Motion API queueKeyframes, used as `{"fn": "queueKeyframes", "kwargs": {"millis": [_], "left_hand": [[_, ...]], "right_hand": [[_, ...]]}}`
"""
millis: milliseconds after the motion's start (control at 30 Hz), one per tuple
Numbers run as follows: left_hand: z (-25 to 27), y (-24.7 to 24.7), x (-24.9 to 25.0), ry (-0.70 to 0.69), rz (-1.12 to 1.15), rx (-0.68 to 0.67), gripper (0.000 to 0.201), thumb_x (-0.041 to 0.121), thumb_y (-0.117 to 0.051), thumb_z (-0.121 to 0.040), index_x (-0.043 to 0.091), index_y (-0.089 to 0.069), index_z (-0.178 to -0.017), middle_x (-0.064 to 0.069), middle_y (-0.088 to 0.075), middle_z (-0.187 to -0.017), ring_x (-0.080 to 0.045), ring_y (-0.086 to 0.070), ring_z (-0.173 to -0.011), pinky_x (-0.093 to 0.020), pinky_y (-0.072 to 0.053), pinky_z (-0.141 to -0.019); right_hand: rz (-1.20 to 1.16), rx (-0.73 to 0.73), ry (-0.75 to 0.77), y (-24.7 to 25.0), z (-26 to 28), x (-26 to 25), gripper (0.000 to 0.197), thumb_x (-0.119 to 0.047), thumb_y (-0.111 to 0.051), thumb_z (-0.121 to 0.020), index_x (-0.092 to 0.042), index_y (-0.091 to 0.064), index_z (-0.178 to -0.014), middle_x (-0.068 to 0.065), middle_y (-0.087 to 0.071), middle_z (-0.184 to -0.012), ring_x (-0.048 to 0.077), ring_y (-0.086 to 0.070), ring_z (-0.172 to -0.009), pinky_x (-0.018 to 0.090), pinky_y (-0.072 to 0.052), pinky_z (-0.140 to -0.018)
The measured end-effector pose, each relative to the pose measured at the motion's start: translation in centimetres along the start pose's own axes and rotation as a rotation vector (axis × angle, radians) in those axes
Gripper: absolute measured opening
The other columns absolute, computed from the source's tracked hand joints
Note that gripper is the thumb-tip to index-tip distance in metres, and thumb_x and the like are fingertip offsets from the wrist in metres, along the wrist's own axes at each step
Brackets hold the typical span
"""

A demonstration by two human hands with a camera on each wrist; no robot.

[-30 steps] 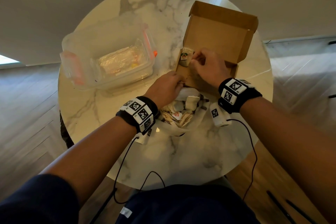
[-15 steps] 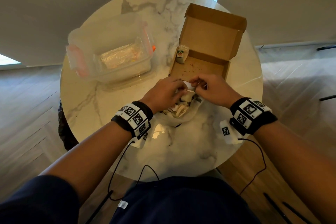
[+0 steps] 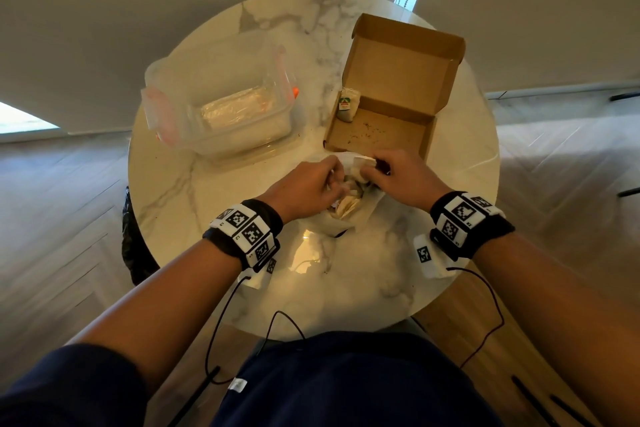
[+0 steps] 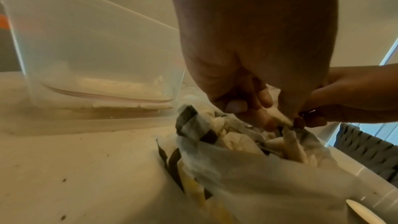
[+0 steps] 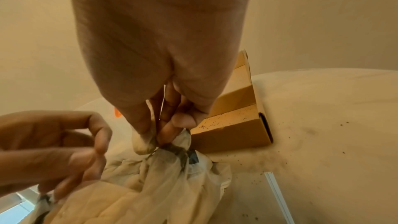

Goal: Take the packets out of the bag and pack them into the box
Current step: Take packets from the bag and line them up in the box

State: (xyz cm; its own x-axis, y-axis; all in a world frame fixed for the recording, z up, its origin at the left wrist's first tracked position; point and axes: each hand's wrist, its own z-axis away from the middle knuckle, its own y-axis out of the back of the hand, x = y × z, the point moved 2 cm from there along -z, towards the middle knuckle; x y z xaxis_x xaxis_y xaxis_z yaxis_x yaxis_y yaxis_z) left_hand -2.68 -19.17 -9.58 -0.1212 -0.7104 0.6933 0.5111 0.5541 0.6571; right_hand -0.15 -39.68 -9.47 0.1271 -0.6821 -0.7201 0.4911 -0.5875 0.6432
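head view: both hands at the bag (image 3: 360, 215) mouth; right hand (image 3: 403, 180) pinches a packet (image 3: 363, 161), left hand (image 3: 308, 189) grips the bag rim, cardboard box (image 3: 388, 128) at 12 o'clock.

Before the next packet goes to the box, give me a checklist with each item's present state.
1. Box open, lid up: ok.
2. Free floor space in the box: ok; one packet stands at its far left corner, the rest holds only crumbs.
3. Bag mouth held open: ok; left hand grips one edge.
4. Right hand has a grip on a packet: ok; the right wrist view shows its fingers pinching a pale packet at the bag's mouth.
5. That packet clear of the bag: cannot tell; it sits right against the bag's rim.
6. Path to the box unobstructed: ok; the box lies directly beyond the hands.
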Motion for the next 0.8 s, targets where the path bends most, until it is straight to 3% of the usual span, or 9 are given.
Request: {"fn": "queueKeyframes", "kwargs": {"millis": [100,333,467,600,800], "left_hand": [[0.6,-0.4,-0.3,0.018,-0.004,-0.055,0.014,0.031,-0.064,-0.095,0.021,-0.058,-0.104,0.011,-0.068,-0.084,0.003,-0.060,-0.074,-0.014,-0.041,-0.066],[1.3,-0.2,-0.3,0.040,0.119,-0.087,0.017,0.012,-0.057,-0.093,0.020,-0.060,-0.108,0.012,-0.074,-0.088,0.002,-0.067,-0.081,-0.023,-0.053,-0.082],[1.5,-0.1,-0.7,0.053,0.156,-0.087,0.019,0.012,-0.061,-0.093,0.022,-0.061,-0.109,0.011,-0.074,-0.091,0.003,-0.067,-0.086,-0.018,-0.051,-0.082],[1.5,0.0,-1.0,0.058,0.140,-0.087,0.020,0.013,-0.063,-0.093,0.025,-0.061,-0.109,0.012,-0.074,-0.091,0.006,-0.065,-0.086,-0.011,-0.047,-0.080],[1.5,-0.9,-0.5,0.000,0.049,-0.104,0.018,0.019,-0.062,-0.092,0.024,-0.061,-0.109,0.009,-0.071,-0.088,-0.001,-0.064,-0.082,-0.020,-0.049,-0.078]], "right_hand": [[0.021,-0.013,-0.005,-0.1,0.1,0.3,0.016,-0.027,-0.060,-0.098,-0.019,-0.062,-0.084,-0.011,-0.056,-0.072,0.002,-0.050,-0.064,0.010,-0.033,-0.055],[0.024,-0.025,0.000,-0.2,0.1,0.1,0.017,-0.028,-0.058,-0.099,-0.018,-0.063,-0.086,-0.009,-0.056,-0.072,0.004,-0.049,-0.065,0.020,-0.033,-0.058],[0.016,-0.044,-0.015,-0.2,-0.1,0.0,0.020,-0.029,-0.057,-0.100,-0.018,-0.062,-0.085,-0.008,-0.055,-0.073,0.005,-0.048,-0.065,0.022,-0.033,-0.058],[0.021,-0.044,-0.006,-0.2,0.0,-0.1,0.020,-0.029,-0.057,-0.100,-0.025,-0.058,-0.080,-0.011,-0.054,-0.071,0.004,-0.047,-0.064,0.021,-0.031,-0.057],[0.007,-0.059,-0.012,-0.4,0.2,-0.2,0.015,-0.029,-0.057,-0.100,-0.024,-0.060,-0.086,-0.009,-0.056,-0.075,0.006,-0.049,-0.067,0.022,-0.033,-0.059]]}}
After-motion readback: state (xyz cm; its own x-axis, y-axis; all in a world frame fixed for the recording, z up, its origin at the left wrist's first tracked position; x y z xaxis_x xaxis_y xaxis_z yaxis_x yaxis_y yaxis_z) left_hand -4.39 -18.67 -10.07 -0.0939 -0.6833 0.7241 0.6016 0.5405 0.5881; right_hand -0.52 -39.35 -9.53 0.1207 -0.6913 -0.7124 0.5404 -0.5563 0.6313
